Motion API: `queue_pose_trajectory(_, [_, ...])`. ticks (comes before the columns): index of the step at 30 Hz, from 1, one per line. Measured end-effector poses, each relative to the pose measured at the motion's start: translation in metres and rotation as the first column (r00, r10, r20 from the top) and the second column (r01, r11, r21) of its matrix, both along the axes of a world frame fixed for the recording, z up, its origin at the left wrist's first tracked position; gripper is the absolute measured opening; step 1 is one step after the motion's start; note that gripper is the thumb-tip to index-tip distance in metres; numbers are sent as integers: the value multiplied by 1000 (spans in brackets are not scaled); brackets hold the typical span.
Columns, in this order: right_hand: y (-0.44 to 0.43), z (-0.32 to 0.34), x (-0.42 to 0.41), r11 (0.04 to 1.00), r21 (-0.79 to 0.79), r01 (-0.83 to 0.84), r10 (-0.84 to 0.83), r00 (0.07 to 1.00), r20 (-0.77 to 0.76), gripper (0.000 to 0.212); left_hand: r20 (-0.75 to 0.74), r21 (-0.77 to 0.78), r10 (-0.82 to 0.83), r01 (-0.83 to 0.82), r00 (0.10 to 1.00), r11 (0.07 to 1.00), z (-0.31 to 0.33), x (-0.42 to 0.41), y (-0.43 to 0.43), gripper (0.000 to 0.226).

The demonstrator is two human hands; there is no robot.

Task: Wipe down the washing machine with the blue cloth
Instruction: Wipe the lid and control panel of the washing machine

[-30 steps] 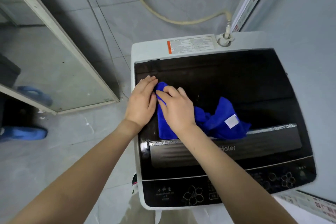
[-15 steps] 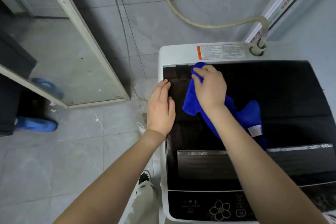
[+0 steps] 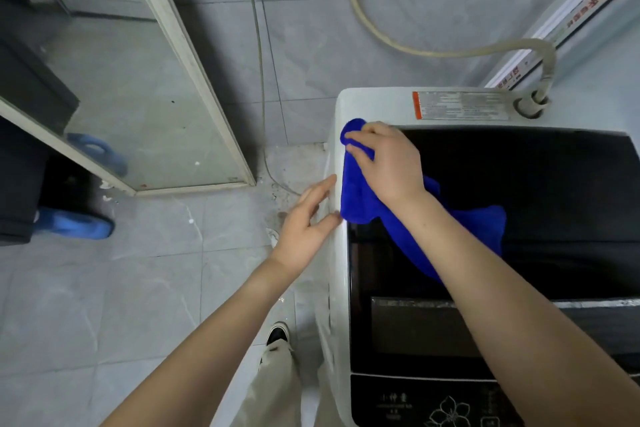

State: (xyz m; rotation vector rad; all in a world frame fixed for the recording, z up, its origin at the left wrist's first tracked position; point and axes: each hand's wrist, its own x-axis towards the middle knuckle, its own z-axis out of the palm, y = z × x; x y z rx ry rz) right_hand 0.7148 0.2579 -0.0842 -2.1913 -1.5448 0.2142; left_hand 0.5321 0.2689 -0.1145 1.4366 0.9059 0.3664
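Note:
The top-loading washing machine (image 3: 375, 102) has a white body and a black glass lid, filling the right side of the view. My right hand (image 3: 389, 161) presses the blue cloth (image 3: 356, 198) onto the machine's back left corner, fingers closed over it. The cloth trails back under my forearm across the lid. My left hand (image 3: 306, 225) is open with fingers spread, resting against the machine's left upper edge beside the cloth.
A beige hose (image 3: 408, 48) runs along the tiled wall into the inlet (image 3: 531, 104) at the machine's back. A framed glass panel (image 3: 194, 80) leans at the left. Blue slippers (image 3: 74, 224) lie on the floor. My shoe (image 3: 277, 333) is beside the machine.
My right hand slid the cloth left, from the lid's back edge to the machine's back left corner. My left hand came off the lid onto the left side edge.

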Motion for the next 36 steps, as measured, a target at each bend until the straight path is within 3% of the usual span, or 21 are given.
queue_pose_trajectory(4, [14, 2, 2, 1000, -14, 28, -28, 999, -16, 28, -15, -26, -106, 105, 994, 994, 0, -11, 5, 67])
queue_pose_trajectory(9, [-45, -2, -27, 993, 4, -119, 119, 993, 22, 27, -40, -21, -239, 238, 970, 971, -4, -21, 10, 82])
queue_pose_trajectory(13, [-11, -3, -14, 999, 5, -47, 46, 998, 35, 26, -26, -24, -289, 288, 957, 957, -9, -24, 14, 91])
queue_pose_trajectory(18, [53, -1, 15, 1000, -1, 22, -22, 1000, 11, 28, -38, -2, -271, 271, 962, 962, -9, -24, 14, 91])
queue_pose_trajectory(26, [53, 2, 31, 1000, -1, 0, 0, 1000, 17, 28, -63, 17, -179, 181, 982, 983, -6, -19, -1, 90])
queue_pose_trajectory(36, [15, 11, 120, 965, -80, 249, -250, 968, 3, 32, -162, 318, -52, 101, 986, 943, 7, 5, -10, 84])
